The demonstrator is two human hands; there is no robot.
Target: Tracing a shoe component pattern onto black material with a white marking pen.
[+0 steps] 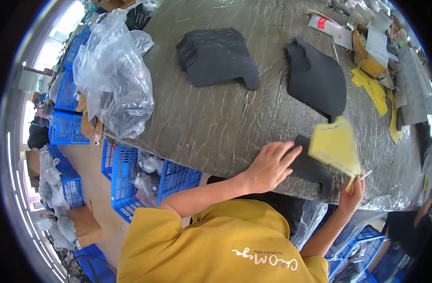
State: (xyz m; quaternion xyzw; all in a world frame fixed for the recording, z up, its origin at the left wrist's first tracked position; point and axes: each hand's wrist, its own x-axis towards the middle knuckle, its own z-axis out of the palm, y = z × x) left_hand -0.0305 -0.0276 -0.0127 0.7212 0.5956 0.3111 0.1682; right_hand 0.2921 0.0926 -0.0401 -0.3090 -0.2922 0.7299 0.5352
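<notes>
Fingers stretched out, my left hand (271, 165) rests at the left edge of a dark, flat cut piece (310, 165) lying near the table's front edge. My right hand (352, 195) is closed around the lower corner of a yellow pattern sheet (334, 144), slightly blurred and tilted above the table beside the dark piece. A thin white pen-like stick (366, 174) also pokes out of that hand. Farther back lie a stack of dark cut pieces with light marks along the edges (218, 56) and a second dark stack (316, 78).
A clear plastic bag (114, 75) covers the table's left side. At the right are a cardboard box of odds and ends (369, 54) and yellow pattern pieces (374, 92). Blue crates (180, 179) stand below the front edge, and a person's dark sleeve (404, 231) shows at the far right.
</notes>
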